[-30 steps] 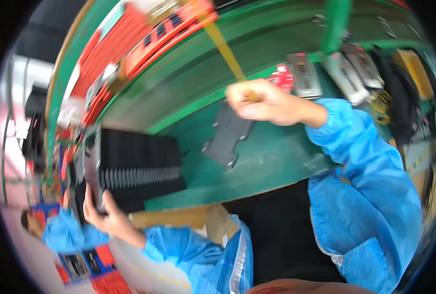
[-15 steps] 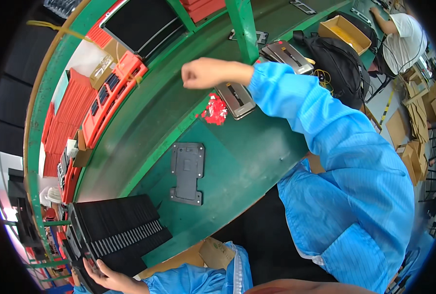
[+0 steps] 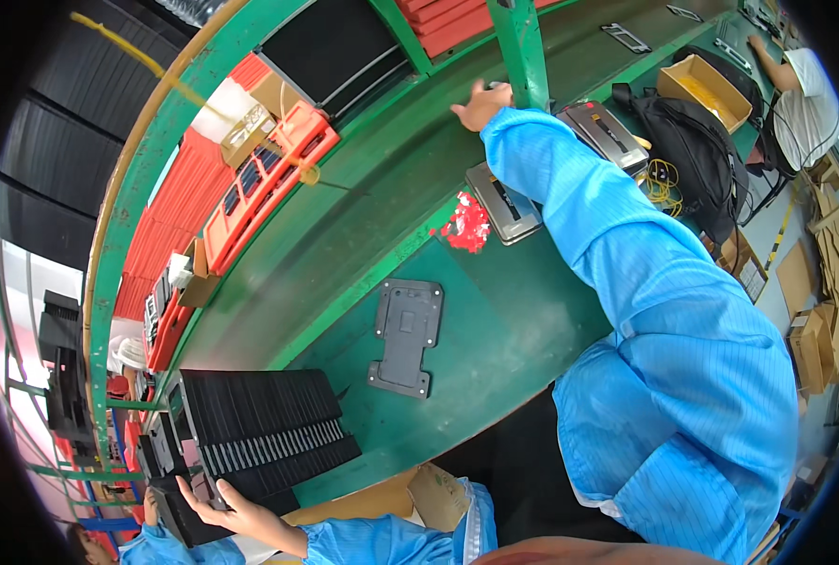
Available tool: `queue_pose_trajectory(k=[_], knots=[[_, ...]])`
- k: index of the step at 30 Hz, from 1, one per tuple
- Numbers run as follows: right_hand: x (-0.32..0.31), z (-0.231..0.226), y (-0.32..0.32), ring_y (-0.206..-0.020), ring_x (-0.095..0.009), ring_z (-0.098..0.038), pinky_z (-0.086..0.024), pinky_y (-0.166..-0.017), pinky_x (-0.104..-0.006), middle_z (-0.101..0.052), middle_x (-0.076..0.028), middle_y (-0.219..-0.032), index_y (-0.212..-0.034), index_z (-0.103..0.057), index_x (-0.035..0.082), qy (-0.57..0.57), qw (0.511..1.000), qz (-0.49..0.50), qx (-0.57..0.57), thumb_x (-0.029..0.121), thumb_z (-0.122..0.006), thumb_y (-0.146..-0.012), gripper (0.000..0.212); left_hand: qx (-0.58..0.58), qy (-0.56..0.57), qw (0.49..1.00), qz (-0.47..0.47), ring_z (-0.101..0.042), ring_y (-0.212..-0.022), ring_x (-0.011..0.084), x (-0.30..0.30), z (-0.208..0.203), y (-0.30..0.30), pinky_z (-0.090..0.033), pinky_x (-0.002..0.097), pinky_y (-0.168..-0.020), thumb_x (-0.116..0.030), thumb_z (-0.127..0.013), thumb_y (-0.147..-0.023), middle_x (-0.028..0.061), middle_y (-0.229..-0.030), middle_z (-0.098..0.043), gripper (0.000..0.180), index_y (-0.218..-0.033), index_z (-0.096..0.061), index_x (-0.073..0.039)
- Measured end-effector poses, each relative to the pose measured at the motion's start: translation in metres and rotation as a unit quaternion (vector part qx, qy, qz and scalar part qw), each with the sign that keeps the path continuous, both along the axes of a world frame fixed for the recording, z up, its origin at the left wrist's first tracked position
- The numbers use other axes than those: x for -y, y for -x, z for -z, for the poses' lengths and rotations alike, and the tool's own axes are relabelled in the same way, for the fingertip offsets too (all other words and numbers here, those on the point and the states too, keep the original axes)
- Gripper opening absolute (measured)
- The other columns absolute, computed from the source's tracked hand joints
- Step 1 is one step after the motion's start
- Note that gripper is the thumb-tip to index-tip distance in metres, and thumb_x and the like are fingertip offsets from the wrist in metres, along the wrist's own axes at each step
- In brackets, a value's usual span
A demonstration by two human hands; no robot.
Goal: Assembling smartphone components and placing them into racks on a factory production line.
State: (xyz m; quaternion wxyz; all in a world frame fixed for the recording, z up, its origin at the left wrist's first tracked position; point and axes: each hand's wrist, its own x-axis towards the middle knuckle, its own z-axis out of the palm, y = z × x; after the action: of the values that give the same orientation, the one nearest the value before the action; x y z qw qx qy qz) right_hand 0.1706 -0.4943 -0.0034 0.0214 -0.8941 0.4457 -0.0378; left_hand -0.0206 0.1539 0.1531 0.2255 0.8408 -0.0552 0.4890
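My right hand point(image 3: 483, 105) is stretched out at the far side of the bench, beside a green post, its fingers apart. A small pale spot shows at its fingertips, too small to make out. My left hand point(image 3: 250, 520) is at the near left with spread fingers, next to a row of black panels point(image 3: 259, 400) packed side by side; nothing shows in its grasp. A dark grey plate with notched sides and corner holes point(image 3: 408, 330) lies flat on the green bench point(image 3: 495, 348) between my hands.
Beyond the plate lie a pile of red and white scraps point(image 3: 466, 226) and grey-brown flat cases point(image 3: 506, 202). The green post point(image 3: 519, 56) rises behind them. A black backpack point(image 3: 688, 141) and an open carton point(image 3: 707, 89) stand at right, near another person point(image 3: 808, 104). Red trays point(image 3: 268, 179) line the far left.
My right hand has gone from a closed fist over the trough to a spread hand by the green post. The view has shifted; my left hand stays by the black panels.
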Motion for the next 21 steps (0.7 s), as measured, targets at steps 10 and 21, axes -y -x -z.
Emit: queue_pose_trajectory(k=[10, 21], knots=[[-0.056, 0.029, -0.032, -0.113, -0.032, -0.063, -0.050, -0.092, -0.0479, -0.073, -0.007, -0.114, -0.105, -0.075, 0.015, -0.099, 0.899, -0.425, 0.031, 0.033, -0.066, -0.090, 0.025, 0.049, 0.057, 0.995, -0.068, -0.045, -0.137, 0.0334, 0.013, 0.014, -0.005, -0.034, 0.0459, -0.118, -0.026, -0.066, -0.097, 0.0228, -0.152, -0.043, 0.070, -0.155, -0.036, 0.001], [-0.054, 0.037, -0.044, -0.088, -0.034, -0.071, -0.055, -0.079, -0.0471, -0.075, -0.008, -0.086, -0.081, -0.077, 0.013, 0.165, 0.901, -0.391, 0.093, 0.030, -0.072, -0.078, 0.018, -0.226, -0.069, 0.939, 0.251, -0.048, -0.129, 0.0418, 0.165, 0.133, 0.034, -0.039, 0.0505, -0.113, -0.022, -0.090, -0.069, 0.0242, -0.142, -0.046, 0.104, -0.153, -0.033, 0.000]])
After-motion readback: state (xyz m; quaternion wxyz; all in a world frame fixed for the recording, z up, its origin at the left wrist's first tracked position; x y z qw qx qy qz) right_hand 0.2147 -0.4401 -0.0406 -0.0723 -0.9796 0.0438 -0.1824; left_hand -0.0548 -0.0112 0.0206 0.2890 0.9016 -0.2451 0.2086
